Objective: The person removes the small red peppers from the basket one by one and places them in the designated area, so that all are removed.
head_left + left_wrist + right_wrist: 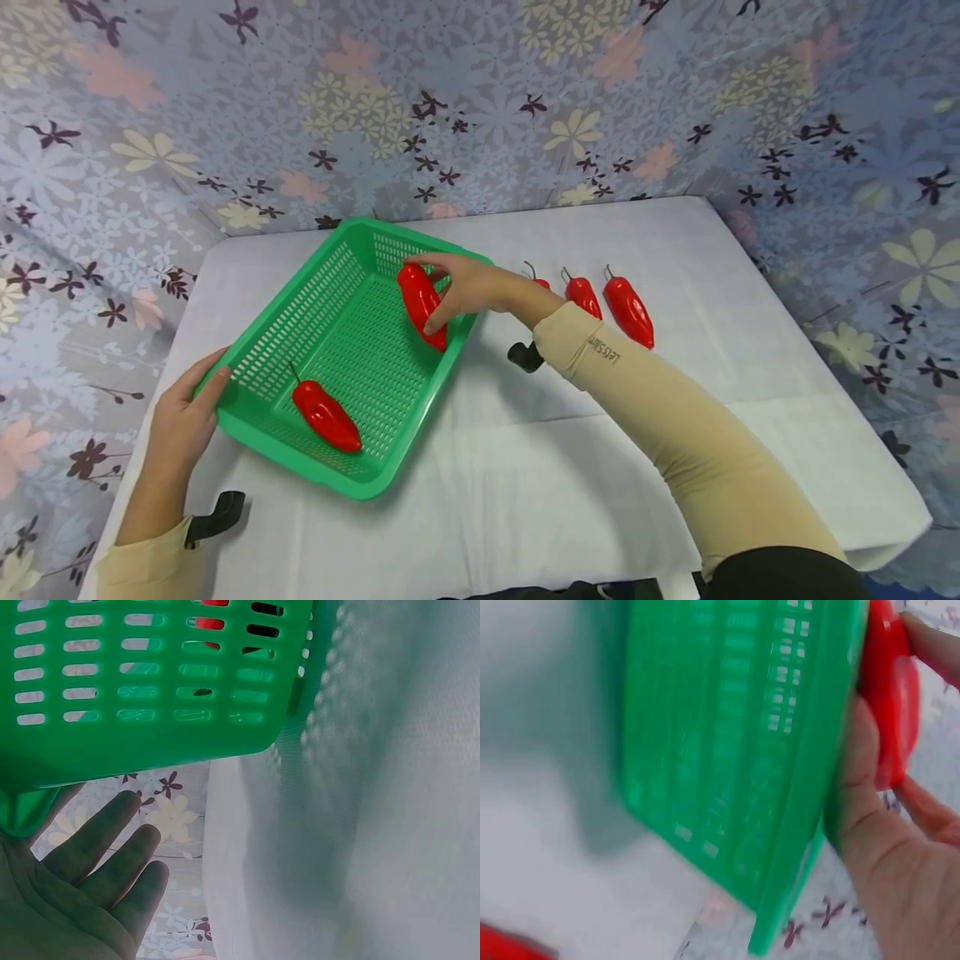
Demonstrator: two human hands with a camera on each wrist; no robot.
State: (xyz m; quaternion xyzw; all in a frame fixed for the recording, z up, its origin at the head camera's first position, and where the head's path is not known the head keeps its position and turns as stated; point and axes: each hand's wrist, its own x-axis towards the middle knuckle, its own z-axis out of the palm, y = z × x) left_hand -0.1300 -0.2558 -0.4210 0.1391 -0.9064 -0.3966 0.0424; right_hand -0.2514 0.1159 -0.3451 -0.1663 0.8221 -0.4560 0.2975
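My right hand (474, 285) holds a glossy red chili pepper (422, 304) between thumb and fingers, over the right side of a green perforated plastic basket (352, 487). In the right wrist view the same pepper (900, 697) shows beside the basket's rim. A second red chili pepper (327, 417), with a thin dark stem, lies inside the basket near its front left. At the basket's left corner, my left hand (183, 417) grips the rim with the thumb on top. Its other fingers spread below the rim in the left wrist view.
Three more red chili peppers, among them the rightmost one (630, 312), lie on the white-covered table (555, 492) right of the basket; my right forearm partly hides some. Flower-patterned cloth (480, 108) hangs behind the table and around its sides.
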